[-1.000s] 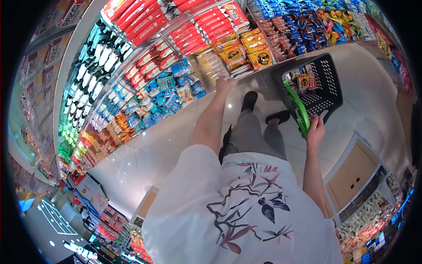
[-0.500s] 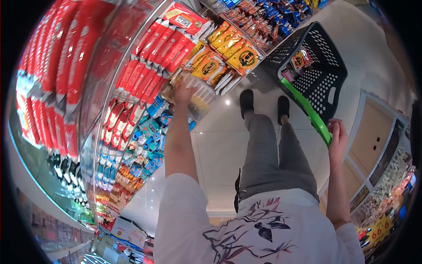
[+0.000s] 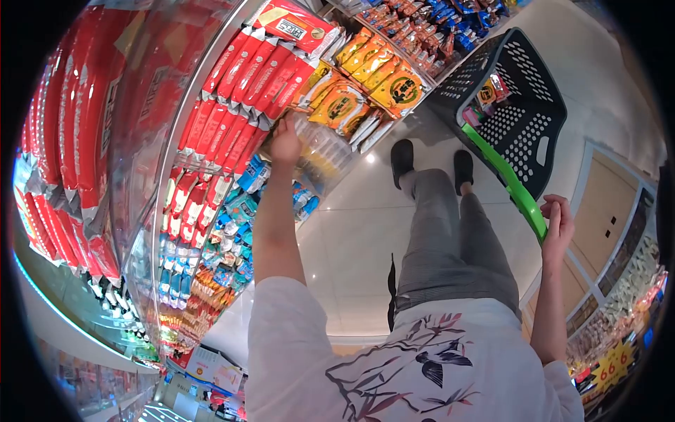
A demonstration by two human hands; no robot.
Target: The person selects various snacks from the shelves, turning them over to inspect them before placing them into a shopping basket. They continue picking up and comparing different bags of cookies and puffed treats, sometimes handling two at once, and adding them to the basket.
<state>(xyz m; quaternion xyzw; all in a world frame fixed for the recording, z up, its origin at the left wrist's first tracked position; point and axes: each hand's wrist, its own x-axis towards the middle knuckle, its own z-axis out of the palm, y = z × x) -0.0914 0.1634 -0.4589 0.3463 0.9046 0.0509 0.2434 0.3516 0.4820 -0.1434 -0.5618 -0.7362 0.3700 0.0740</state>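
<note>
My left hand (image 3: pixel 285 145) reaches to the display, at the rim of a clear plastic bin (image 3: pixel 325 153), between stacked red packets (image 3: pixel 256 74) and yellow-orange packets (image 3: pixel 339 107). Its fingers point away from me and are partly hidden, so I cannot tell whether they grip anything. My right hand (image 3: pixel 557 219) is closed around the end of the green handle (image 3: pixel 508 172) of a black shopping basket (image 3: pixel 541 116). The basket hangs tilted to my right. Inside it lie a few small packets, one red and orange (image 3: pixel 492 90), one pink (image 3: pixel 472 112).
Blue and teal wrapped snacks (image 3: pixel 239 211) fill bins below the red packets. Tall red packs (image 3: pixel 91 126) stand behind a clear panel at left. Beyond the yellow packets are more wrapped sweets (image 3: pixel 450 32). A yellow price sign (image 3: pixel 610 366) and another shelf are at right.
The view has shifted slightly. My left hand has moved a little toward the red packets at the bin's edge and shows more sharply. My right hand keeps hold of the basket handle.
</note>
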